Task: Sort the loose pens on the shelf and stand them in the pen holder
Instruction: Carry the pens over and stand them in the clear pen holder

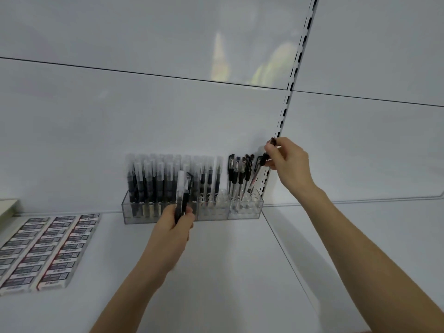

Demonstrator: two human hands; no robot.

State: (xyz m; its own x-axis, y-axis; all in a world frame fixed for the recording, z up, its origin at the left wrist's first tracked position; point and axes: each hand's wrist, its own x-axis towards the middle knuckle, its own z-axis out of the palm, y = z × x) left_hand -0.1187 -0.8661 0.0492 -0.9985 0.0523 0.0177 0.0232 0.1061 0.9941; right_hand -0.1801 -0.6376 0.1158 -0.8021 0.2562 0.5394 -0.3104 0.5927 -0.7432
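Rows of small labelled boxes (48,248) lie lower left on the shelf (216,272). Left grip (175,227), centre frame, holds two pens (181,188) upright before the clear pen holder (245,211). Right grip (288,162), right of centre, pinches a black pen (258,169) tilted over the holder's right end.

A white shelf (228,272) carries a clear plastic pen holder (242,213) against the back wall, with rows of small labelled boxes (48,248) at left.
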